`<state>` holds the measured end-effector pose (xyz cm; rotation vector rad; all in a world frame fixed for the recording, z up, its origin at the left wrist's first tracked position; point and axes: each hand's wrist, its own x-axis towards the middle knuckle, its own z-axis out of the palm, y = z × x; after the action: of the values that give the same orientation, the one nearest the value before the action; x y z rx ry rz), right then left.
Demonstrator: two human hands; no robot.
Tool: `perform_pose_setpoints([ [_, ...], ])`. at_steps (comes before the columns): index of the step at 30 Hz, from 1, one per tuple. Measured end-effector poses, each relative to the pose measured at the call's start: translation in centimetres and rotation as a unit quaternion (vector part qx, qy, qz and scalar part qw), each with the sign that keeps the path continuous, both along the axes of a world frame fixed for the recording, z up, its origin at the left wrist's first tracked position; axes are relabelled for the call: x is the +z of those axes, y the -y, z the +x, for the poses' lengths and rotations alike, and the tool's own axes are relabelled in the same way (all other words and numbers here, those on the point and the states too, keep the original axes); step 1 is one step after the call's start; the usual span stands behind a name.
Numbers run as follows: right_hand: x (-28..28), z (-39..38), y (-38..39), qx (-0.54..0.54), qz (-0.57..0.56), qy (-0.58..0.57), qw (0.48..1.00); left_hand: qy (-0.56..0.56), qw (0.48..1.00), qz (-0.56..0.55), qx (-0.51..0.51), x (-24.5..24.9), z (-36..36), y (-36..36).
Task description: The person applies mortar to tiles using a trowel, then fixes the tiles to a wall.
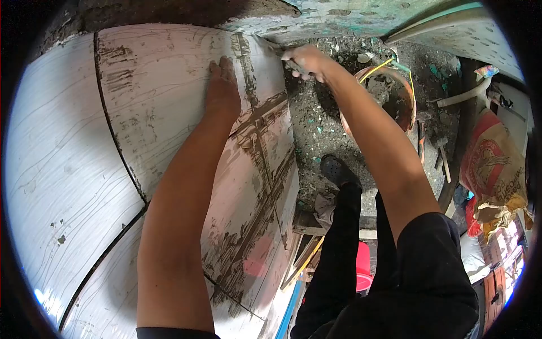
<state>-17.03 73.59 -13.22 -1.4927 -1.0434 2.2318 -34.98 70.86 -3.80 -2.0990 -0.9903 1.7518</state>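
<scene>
My left hand (223,86) lies on a white, wavy-lined tile (169,62), its fingers stretched out against the surface. Brown-grey smears run along the tile joints (257,121) just beside it. At the tiles' far right edge, my right hand (306,62) is closed, its fingers coated in grey. A thin dark piece seems to stick out from it toward the tile corner, too small to name. Below and right of that hand stands an orange bucket (412,99) with a yellow handle, holding grey wet mortar (379,89), partly hidden by my right forearm.
Rough, debris-strewn ground (322,127) lies under my dark clog (337,169). A worn greenish wall (339,17) rises beyond. To the right are a hammer-like tool (445,161), a pale pipe (466,96) and a printed paper sack (490,164). A pink-red container (363,265) stands behind my legs.
</scene>
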Motion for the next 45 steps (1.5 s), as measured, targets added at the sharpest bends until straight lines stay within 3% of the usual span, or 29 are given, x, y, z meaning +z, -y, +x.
perform_pose_setpoints([
  [5,-2.5,-3.4,0.4,-0.008,0.033,0.027,0.999,0.026,1.000,0.003,-0.001,0.0,-0.3,-0.2],
  [6,-4.6,-4.3,1.0,0.009,0.098,0.029,0.995,0.024,1.000,-0.006,0.010,0.4,0.0,-0.3],
  [9,-3.2,-3.6,5.8,-0.019,0.081,-0.039,0.996,0.069,0.997,0.020,0.021,-1.1,-1.5,-0.2],
  [10,-6.4,-4.2,7.9,0.014,0.132,-0.006,0.991,0.093,0.995,0.037,0.020,-1.7,-2.1,-0.2],
  [12,-5.6,-2.6,9.8,0.094,0.139,-0.009,0.986,0.066,0.997,0.006,0.030,-0.5,-1.3,-0.6],
  [13,-1.3,-0.3,10.4,0.138,0.094,-0.043,0.985,0.054,0.998,-0.011,0.034,0.1,-0.6,-0.7],
  [16,-1.8,2.8,14.3,-0.035,-0.084,-0.207,0.974,0.046,0.997,-0.026,0.050,1.1,0.2,-0.8],
  [19,-1.8,7.3,19.0,-0.166,-0.160,-0.244,0.942,0.023,0.998,-0.033,0.047,1.4,0.9,-0.9],
  [22,-2.2,11.0,23.8,-0.251,-0.099,-0.063,0.961,-0.007,0.997,-0.019,0.081,1.3,1.1,-1.0],
  [24,-5.9,12.1,29.3,-0.248,0.020,0.085,0.965,-0.014,0.996,-0.022,0.090,1.2,1.8,-0.7],
  [25,-6.8,13.2,32.0,-0.238,0.076,0.162,0.955,0.055,0.992,0.017,0.110,-0.1,-0.1,-0.5],
  [26,-5.7,14.0,33.0,-0.207,0.212,0.273,0.915,0.020,0.995,-0.003,0.093,1.3,1.8,-0.4],
  [27,-5.2,14.3,34.2,-0.194,0.258,0.353,0.878,0.021,0.996,-0.011,0.080,1.3,2.3,0.0],
  [29,-5.5,14.8,36.4,-0.172,0.213,0.416,0.867,0.016,0.998,-0.015,0.056,1.4,1.8,-0.2],
  [33,-9.0,15.1,36.6,-0.097,0.236,0.463,0.849,0.019,0.998,0.005,0.055,1.3,2.4,0.4],
  [34,-10.0,14.7,37.2,-0.085,0.244,0.451,0.854,0.020,0.998,0.009,0.051,1.2,2.3,0.4],
  [36,-11.2,14.0,38.9,-0.010,0.155,0.445,0.882,0.017,0.999,0.018,0.044,1.2,2.5,0.7],
  [40,-5.0,17.3,40.9,0.123,0.045,0.451,0.883,0.009,0.999,0.004,0.037,1.0,1.6,0.5],
  [41,-0.9,19.0,40.7,0.085,0.014,0.449,0.889,0.014,0.999,-0.002,0.034,0.9,1.2,0.4],
  [42,0.3,20.6,43.5,-0.052,0.104,0.466,0.877,-0.005,0.999,0.001,0.038,0.6,1.0,0.3],
  [44,8.4,25.6,45.3,-0.208,0.096,0.376,0.898,0.004,0.999,0.001,0.040,0.7,1.1,0.2],
  [45,10.5,27.6,48.2,-0.262,0.141,0.375,0.878,0.009,0.999,-0.001,0.033,0.3,0.3,-0.1],
])
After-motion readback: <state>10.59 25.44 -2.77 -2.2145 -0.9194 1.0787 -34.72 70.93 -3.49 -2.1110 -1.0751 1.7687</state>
